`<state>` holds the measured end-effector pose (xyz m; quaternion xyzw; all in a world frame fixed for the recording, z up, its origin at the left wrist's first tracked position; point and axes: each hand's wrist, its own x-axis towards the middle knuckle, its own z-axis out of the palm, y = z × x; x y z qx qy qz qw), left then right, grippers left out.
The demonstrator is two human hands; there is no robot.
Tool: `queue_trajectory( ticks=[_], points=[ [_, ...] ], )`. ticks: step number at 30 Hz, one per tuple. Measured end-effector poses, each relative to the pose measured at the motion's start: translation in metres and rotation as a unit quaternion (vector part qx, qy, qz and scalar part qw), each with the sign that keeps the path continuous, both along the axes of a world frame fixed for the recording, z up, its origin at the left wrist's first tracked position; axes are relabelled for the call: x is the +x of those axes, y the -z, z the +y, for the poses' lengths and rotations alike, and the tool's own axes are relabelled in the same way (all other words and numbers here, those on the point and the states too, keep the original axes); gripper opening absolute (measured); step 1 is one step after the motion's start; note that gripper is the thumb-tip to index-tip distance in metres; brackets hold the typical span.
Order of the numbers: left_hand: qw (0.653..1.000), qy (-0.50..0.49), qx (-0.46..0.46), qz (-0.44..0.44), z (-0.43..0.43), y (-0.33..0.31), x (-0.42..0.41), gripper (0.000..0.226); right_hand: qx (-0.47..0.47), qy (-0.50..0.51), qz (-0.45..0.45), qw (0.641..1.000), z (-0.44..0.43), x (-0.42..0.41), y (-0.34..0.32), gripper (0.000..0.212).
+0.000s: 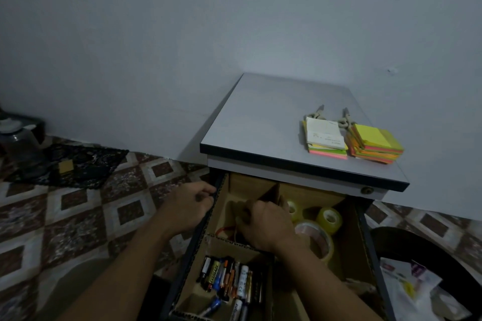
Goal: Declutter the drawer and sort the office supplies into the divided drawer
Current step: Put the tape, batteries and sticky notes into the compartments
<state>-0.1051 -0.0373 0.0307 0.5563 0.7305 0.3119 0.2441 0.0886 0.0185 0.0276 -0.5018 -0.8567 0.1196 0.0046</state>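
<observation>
The divided drawer (350, 237) stands pulled out under a grey cabinet top (260, 122), split by cardboard dividers (271, 193). My left hand (189, 204) grips the drawer's left wall. My right hand (263, 224) is closed inside the far left compartment, over something reddish that I cannot identify. Several batteries (229, 277) fill the near left compartment. Rolls of clear tape (329, 219) and a brown tape roll (317, 238) lie in the right compartment. Stacks of coloured sticky notes (375, 143) and a white pad (324, 134) rest on the cabinet top beside two clips (344, 118).
A dark bin (427, 263) with crumpled paper and plastic stands at the right of the drawer. Patterned floor tiles spread to the left, with a dark mat (83, 167) and a small yellow pad on it. A plain wall runs behind the cabinet.
</observation>
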Motion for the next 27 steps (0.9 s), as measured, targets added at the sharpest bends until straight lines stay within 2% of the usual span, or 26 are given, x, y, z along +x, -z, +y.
queue_trajectory(
  ticks=[5, 9, 13, 19, 24, 27],
  points=[
    [1.0, -0.01, 0.013, 0.017, -0.006, -0.016, 0.01, 0.017, -0.038, -0.029, 0.15, 0.987, -0.016, 0.017, -0.021, 0.02],
    [0.997, 0.005, 0.06, 0.04, -0.007, -0.051, 0.022, 0.011, -0.003, -0.044, 0.202, 0.978, -0.02, 0.034, -0.052, 0.011],
    [0.989, 0.043, 0.129, 0.05, 0.01, -0.096, 0.038, 0.01, 0.047, -0.042, 0.242, 0.968, -0.007, 0.056, -0.102, 0.021],
    [0.984, 0.061, 0.164, 0.041, 0.068, -0.143, 0.063, 0.013, 0.145, 0.022, 0.263, 0.954, 0.046, 0.093, -0.164, 0.018],
    [0.984, 0.081, 0.152, 0.049, 0.136, -0.165, 0.087, 0.014, 0.139, 0.098, 0.238, 0.956, 0.104, 0.126, -0.193, 0.02],
    [0.983, 0.099, 0.138, 0.072, 0.176, -0.17, 0.102, 0.028, 0.109, 0.135, 0.222, 0.959, 0.143, 0.139, -0.195, 0.019]
  ],
)
